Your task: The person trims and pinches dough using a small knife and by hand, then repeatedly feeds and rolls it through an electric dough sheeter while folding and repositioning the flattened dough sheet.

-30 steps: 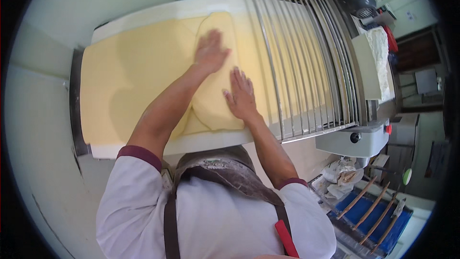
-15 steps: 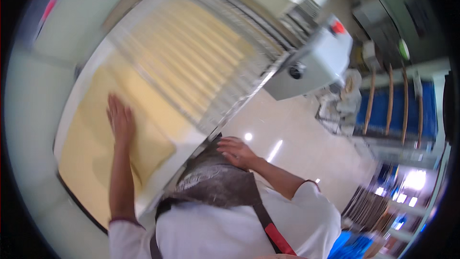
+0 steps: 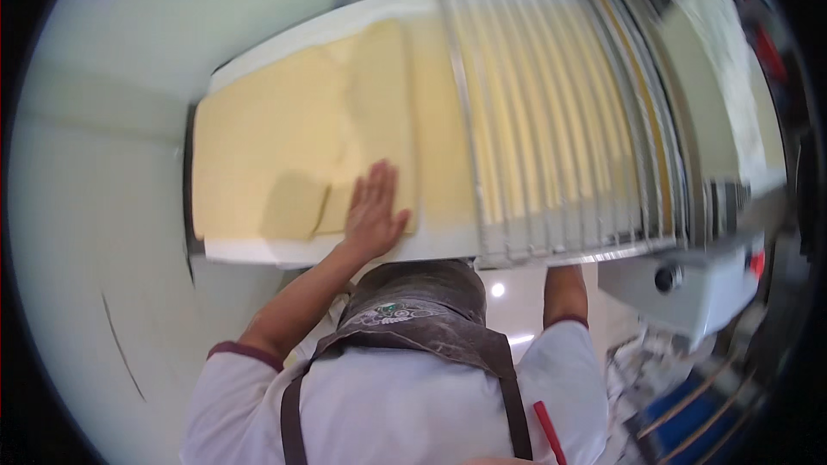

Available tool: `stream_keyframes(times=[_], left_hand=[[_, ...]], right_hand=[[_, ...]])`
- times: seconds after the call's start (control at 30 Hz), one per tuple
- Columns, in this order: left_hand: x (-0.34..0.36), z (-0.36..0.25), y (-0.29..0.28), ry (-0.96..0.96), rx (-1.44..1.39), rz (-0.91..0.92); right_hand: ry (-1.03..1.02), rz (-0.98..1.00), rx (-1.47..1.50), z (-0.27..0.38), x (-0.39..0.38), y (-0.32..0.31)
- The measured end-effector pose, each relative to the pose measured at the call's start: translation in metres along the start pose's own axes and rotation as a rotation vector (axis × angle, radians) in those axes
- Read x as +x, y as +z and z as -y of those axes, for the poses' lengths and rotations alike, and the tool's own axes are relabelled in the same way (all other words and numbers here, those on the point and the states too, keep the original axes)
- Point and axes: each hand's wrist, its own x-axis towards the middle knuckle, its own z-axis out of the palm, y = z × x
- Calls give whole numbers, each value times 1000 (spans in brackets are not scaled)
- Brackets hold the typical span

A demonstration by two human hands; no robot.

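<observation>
The left hand [image 3: 375, 215] is open and flat, palm down, its fingers straight and close together and the thumb spread toward the bar guard [image 3: 564, 112]. It grips nothing; it lies on or just above the near end of the yellow dough sheet [image 3: 258, 146], and whether it presses cannot be told. The right hand is hidden below the near edge of the bar guard, only its forearm [image 3: 566, 297] showing, so how far open it is or what it holds cannot be told.

The dough sheet lies on the white desk [image 3: 444, 248] left of the bar guard, with a folded layer [image 3: 379, 112] toward the guard's side; more yellow dough shows beneath the bars. Well to the near right of the guard is a blurred blue tray-like thing [image 3: 689, 418] crossed by wooden rods.

A second ago both hands were over the dough, the left farther from the near edge; now only the left is there.
</observation>
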Motion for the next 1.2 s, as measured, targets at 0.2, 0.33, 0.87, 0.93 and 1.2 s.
stream_keyframes(times=[0.2, 0.33, 0.87, 0.93, 1.2], left_hand=[[0, 19, -17, -21, -207, 33], [50, 92, -26, -140, -68, -195], [120, 173, -45, -444, -2121, -224], [118, 179, -51, -514, -2103, -138], [174, 205, -93, -420, -1493, 439]], right_hand=[[63, 3, 15, 23, -4, 22], [260, -157, 472, 47, -57, 34], [681, -810, 1222, 377, 23, -208], [367, -173, 962, 388, 64, -141], [75, 272, 218, 512, 156, 4]])
